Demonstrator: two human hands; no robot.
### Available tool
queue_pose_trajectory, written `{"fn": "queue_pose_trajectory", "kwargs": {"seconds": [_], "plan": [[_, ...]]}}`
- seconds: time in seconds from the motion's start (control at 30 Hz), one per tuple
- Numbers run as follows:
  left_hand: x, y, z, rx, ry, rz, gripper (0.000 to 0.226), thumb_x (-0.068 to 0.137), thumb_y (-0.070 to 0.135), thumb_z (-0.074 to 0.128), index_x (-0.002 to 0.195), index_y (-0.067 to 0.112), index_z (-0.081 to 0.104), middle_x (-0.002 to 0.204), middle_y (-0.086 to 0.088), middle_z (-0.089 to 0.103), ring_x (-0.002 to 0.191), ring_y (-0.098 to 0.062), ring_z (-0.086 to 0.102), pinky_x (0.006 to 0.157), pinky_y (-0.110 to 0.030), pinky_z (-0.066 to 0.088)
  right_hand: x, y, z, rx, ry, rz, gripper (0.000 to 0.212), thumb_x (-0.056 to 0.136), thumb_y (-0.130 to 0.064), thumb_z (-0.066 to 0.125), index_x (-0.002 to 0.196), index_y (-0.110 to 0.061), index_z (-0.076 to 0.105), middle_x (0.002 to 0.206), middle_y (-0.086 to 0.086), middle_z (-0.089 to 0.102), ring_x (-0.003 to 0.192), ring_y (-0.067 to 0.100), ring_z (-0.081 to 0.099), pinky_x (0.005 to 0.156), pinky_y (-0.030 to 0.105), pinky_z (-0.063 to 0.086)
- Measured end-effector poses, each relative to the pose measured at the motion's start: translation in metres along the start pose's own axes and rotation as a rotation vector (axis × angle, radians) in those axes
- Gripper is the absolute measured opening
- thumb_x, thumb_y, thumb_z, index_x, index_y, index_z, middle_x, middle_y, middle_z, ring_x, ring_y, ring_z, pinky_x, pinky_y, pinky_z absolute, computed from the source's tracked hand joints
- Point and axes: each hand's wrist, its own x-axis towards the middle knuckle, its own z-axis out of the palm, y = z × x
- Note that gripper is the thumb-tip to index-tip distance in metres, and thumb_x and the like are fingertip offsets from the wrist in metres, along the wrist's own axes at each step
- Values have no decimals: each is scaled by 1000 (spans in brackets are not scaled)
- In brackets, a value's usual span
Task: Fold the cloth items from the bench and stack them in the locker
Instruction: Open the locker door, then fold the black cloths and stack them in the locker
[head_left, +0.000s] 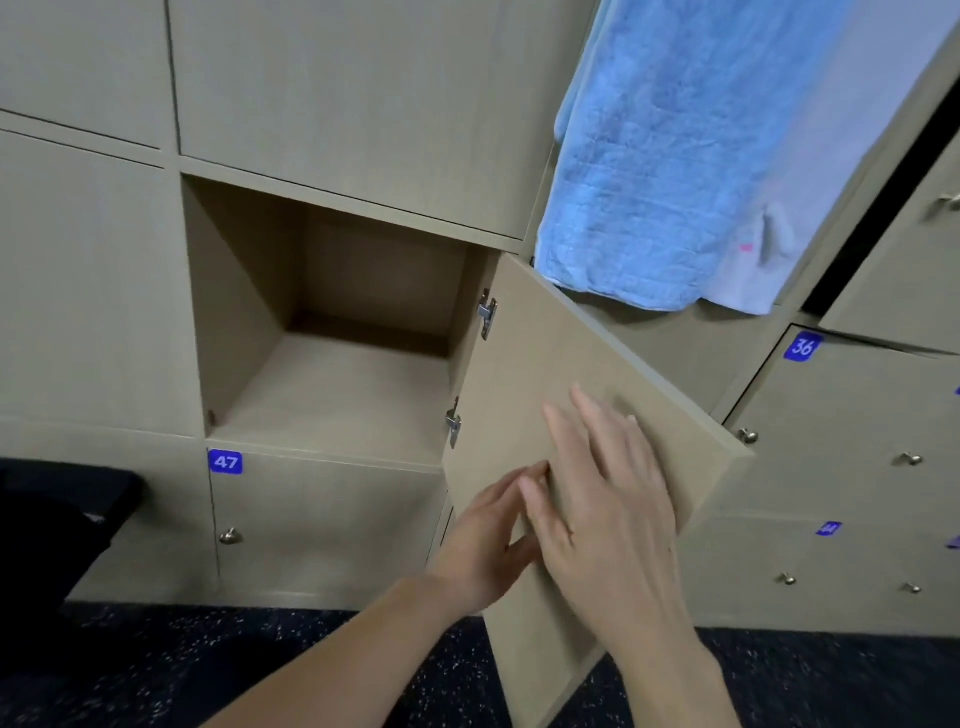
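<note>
Both hands are laid open on the door (597, 364), and nothing is held in either. The right hand (602, 499) is spread flat on the panel's inner face with fingers straight. The left hand (488, 535), just beside and partly under it, touches the same face nearer the hinges (487, 312) with fingers extended. The locker (332, 384) stands open up and to the left of the hands, and nothing is seen inside it. A blue towel (665, 156) hangs unfolded well above the hands and to their right, with a pale cloth (753, 280) beside it. What they hang from is out of view. A dark shape (52, 519) lies far to the left of the hands; whether it is the desk cannot be told. The step in hand is judged to be setting the door fully open so the opening is free for stacking. It would be done best if the panel were pushed with flat palms towards its free edge, away from the hinges, until it stays put. The towel's lower edge, which hangs close over the door's top, should be kept from being caught. Folding is not yet begun.
</note>
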Motion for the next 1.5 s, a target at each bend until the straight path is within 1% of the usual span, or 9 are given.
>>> {"fn": "queue_pose_trajectory", "kwargs": {"seconds": [0.1, 0.3, 0.43, 0.5, 0.73, 1.0, 1.23, 1.43, 1.5], "plan": [[-2, -5, 4, 35, -15, 20, 69, 90, 54, 49, 152, 29, 31, 153, 13, 37, 140, -6, 35, 115, -32, 33, -3, 13, 6, 41, 31, 76, 54, 90, -36, 45, 136, -8, 48, 139, 12, 51, 128, 30, 47, 113, 37, 26], [-14, -6, -18, 87, -17, -18, 65, 95, 36, 59, 152, 29, 30, 153, 12, 37, 139, -4, 32, 112, -14, 24, 0, 4, 19, 150, 39, 44, 53, 88, -35, 50, 135, -12, 47, 133, 7, 55, 121, 22, 46, 97, 37, 45], [-35, -17, -69, 265, 72, -100, 60, 96, 42, 55, 150, 28, 33, 151, 10, 41, 139, -8, 34, 116, -29, 27, 18, -16, 33, 192, -20, 36, 48, 85, -31, 61, 129, -11, 54, 121, 6, 61, 108, 26, 57, 82, 36, 50], [-52, -25, -99, 339, 116, -139, 57, 96, 42, 55, 148, 26, 37, 150, 8, 43, 138, -10, 35, 117, -30, 27, 28, -33, 45, 222, -99, 42, 48, 88, -33, 57, 131, -13, 54, 124, 5, 61, 112, 25, 56, 86, 33, 46], [-146, -65, -202, 461, 258, -356, 53, 96, 44, 55, 144, 24, 45, 144, 8, 47, 135, -10, 38, 102, -10, 22, 54, -131, 97, 309, -279, -49, 51, 93, -33, 56, 140, -17, 46, 139, 0, 51, 127, 19, 45, 103, 33, 38], [-263, -120, -288, 522, 427, -625, 54, 96, 47, 54, 145, 28, 43, 146, 14, 42, 136, -5, 34, 108, -13, 23, 55, -270, 178, 443, -510, -235, 54, 97, -38, 50, 146, -20, 37, 147, -6, 42, 136, 13, 37, 111, 28, 30], [-315, -164, -335, 473, 580, -822, 51, 94, 46, 57, 141, 29, 48, 140, 15, 49, 132, -5, 40, 104, -13, 27, 49, -366, 246, 563, -634, -374, 48, 91, -29, 60, 136, -13, 52, 134, 1, 56, 125, 21, 47, 103, 31, 37], [-298, -207, -381, 419, 846, -954, 47, 94, 38, 61, 136, 19, 55, 133, 5, 58, 127, -13, 51, 104, -25, 38, 81, -411, 305, 594, -634, -487, 44, 94, -28, 57, 134, -12, 54, 131, 1, 58, 123, 22, 49, 102, 32, 38], [-290, -222, -394, 400, 947, -1033, 46, 94, 38, 61, 134, 17, 56, 129, 3, 62, 122, -15, 54, 101, -26, 39, 94, -423, 326, 611, -620, -491, 36, 93, -24, 58, 127, -11, 59, 123, 4, 62, 116, 26, 53, 96, 35, 42]]}}
